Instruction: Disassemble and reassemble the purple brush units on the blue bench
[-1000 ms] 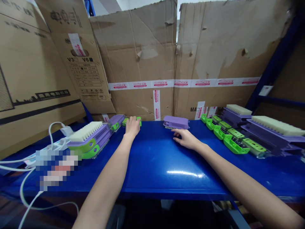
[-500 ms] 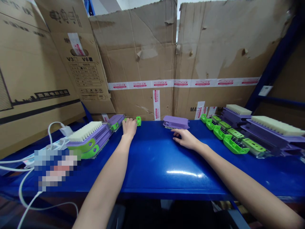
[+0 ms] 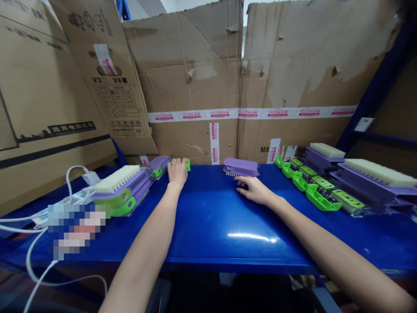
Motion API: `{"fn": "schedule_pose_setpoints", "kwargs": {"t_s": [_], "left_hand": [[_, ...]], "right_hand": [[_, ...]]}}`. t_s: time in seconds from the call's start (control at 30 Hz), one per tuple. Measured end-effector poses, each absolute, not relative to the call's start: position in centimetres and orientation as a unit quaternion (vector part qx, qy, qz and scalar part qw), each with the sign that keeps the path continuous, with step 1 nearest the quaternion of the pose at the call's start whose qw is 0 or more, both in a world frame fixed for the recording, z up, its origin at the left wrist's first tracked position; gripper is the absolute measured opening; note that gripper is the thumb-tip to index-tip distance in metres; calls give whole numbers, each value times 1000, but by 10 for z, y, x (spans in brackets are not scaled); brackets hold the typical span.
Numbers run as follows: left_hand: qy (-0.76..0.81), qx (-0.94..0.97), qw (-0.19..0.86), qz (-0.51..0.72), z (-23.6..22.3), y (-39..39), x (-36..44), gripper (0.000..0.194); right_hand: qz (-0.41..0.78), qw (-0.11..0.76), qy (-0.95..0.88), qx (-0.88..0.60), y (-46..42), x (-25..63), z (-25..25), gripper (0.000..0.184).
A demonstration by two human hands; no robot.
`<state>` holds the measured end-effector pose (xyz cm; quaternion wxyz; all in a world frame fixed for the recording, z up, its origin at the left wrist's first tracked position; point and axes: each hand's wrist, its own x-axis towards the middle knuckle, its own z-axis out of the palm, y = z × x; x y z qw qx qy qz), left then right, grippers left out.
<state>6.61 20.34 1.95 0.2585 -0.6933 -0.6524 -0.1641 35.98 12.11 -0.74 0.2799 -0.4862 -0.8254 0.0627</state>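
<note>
My left hand (image 3: 177,172) is at the back of the blue table, its fingers curled down over a bright green plastic part (image 3: 188,164). Only that part's right end shows beyond the fingers; the rest is hidden under them. To the right, a purple brush body (image 3: 241,166) lies with short bristles facing down. My right hand (image 3: 254,190) rests just in front of it, index finger stretched out by its lower edge and thumb apart, with nothing visible in the fingers. Close by the left hand sits a purple and green brush (image 3: 158,166).
More purple and green brushes with cream bristles (image 3: 119,179) stand at left, near a power strip (image 3: 76,200) and white cables. At right are several green parts (image 3: 321,198) in a row and purple brush bodies with cream bristles (image 3: 379,171). Cardboard (image 3: 195,87) walls the back.
The green part has slid slightly left with my left hand, so less of its right end shows. My right hand and the purple brush body stay where they were.
</note>
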Motion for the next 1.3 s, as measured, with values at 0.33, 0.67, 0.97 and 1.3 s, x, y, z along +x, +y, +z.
{"fn": "schedule_pose_setpoints", "kwargs": {"t_s": [0.33, 0.67, 0.97, 1.3], "left_hand": [[-641, -713, 245, -146, 18, 205, 66, 37], [-617, -719, 276, -158, 22, 198, 80, 33], [-563, -805, 171, -73, 6, 201, 102, 43], [-638, -765, 41, -72, -3, 211, 92, 62]], "right_hand": [[58, 262, -827, -493, 120, 359, -6, 41], [55, 261, -828, -492, 119, 359, -6, 40], [55, 265, -829, -489, 120, 359, -6, 39], [47, 265, -830, -488, 120, 359, -6, 38]]}}
